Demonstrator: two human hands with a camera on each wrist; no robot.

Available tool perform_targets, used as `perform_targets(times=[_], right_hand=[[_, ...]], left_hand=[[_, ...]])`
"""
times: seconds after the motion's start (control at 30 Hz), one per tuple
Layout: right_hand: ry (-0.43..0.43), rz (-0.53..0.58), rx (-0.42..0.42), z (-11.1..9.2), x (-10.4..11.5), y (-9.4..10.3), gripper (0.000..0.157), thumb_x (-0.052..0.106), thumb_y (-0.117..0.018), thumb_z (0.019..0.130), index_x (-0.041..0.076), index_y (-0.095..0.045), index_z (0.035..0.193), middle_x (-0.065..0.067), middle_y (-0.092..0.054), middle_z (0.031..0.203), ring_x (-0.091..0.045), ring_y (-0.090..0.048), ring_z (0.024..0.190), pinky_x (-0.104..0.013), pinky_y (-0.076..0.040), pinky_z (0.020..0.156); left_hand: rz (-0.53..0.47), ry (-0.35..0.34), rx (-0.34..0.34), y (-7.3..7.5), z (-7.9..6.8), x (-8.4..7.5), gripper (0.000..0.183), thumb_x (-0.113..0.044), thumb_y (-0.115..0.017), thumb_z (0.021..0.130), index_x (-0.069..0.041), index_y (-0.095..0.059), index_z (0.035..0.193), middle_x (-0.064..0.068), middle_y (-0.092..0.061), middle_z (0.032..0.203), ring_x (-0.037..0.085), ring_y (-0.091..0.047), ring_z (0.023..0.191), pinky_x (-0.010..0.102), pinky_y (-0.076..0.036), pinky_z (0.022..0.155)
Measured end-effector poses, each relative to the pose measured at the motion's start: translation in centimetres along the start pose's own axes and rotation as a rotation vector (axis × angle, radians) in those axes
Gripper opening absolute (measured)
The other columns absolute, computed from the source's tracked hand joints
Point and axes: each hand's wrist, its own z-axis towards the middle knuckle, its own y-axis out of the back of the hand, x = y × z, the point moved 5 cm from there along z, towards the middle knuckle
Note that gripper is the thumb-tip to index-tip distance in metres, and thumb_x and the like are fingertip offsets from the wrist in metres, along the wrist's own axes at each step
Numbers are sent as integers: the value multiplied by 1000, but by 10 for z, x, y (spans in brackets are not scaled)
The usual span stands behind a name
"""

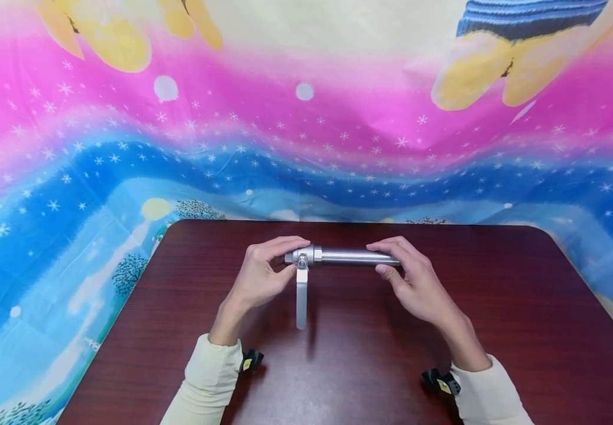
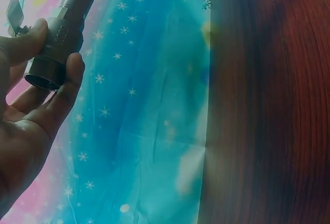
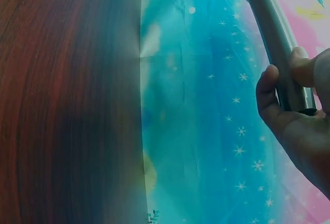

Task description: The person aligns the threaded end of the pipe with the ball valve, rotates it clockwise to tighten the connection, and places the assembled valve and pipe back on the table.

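Observation:
A silver ball valve [image 1: 310, 254] and a smooth steel pipe [image 1: 356, 257] are joined end to end, held level above the table. My left hand [image 1: 266, 271] grips the valve body between thumb and fingers; in the left wrist view its open threaded end [image 2: 45, 74] faces the palm. The valve's flat lever handle [image 1: 302, 300] points toward me. Around the pipe's far right end, my right hand [image 1: 418, 280] curls its thumb and fingers. That grip shows in the right wrist view too, with the pipe [image 3: 273, 33] running up to the valve.
Beneath the hands lies a dark reddish-brown wooden table [image 1: 338, 366] with rounded back corners. A printed cloth [image 1: 306, 118] in pink and blue with snowflakes hangs behind and beside it. Black wrist cameras [image 1: 252, 360] sit at both cuffs.

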Motion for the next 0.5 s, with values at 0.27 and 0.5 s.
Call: perform_targets(times=[0.27,0.5], right_hand=[[-42,2,43,-1,0,1,39,0,-66,103,17,-70,138,-1,-67,114,-18,-66,72,-23,-57,66],[-14,-39,41,-1,2,0,49,-2,-75,96,17,-67,140,-3,-65,129,-9,-56,87,-18,-47,65]], left_hand=[[43,-54,-12,1,2,-5,50,17,-74,80,-6,-80,124,11,-79,124,24,-74,115,24,-62,79],[71,-57,-16,1,1,-5,51,17,-73,80,-6,-79,125,12,-79,124,25,-73,114,18,-58,81]])
